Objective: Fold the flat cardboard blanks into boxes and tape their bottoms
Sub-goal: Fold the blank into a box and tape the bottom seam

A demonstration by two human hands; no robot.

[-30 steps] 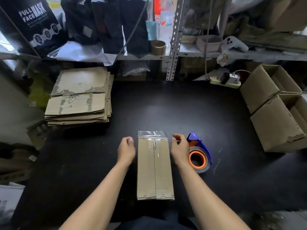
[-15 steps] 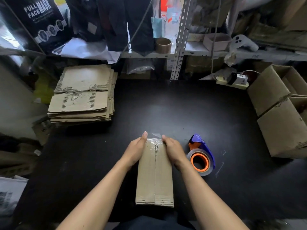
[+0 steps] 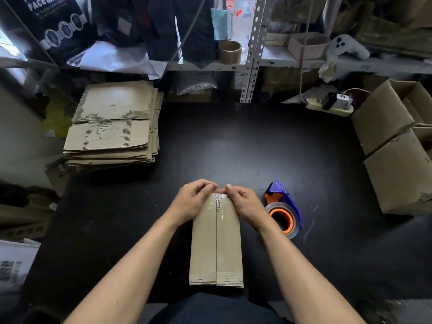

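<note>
Both hands, left hand (image 3: pixel 190 202) and right hand (image 3: pixel 243 203), curl over the far end of a box (image 3: pixel 216 242) on the surface (image 3: pixel 233 148), pressing tape down; two boxes (image 3: pixel 397 148) stand finished, a stack of blanks (image 3: pixel 112 129) waits

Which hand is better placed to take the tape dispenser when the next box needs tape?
The right hand. The tape dispenser lies just beside it on the table, while the left hand is across the box. Both hands now grip the box's far edge.
</note>
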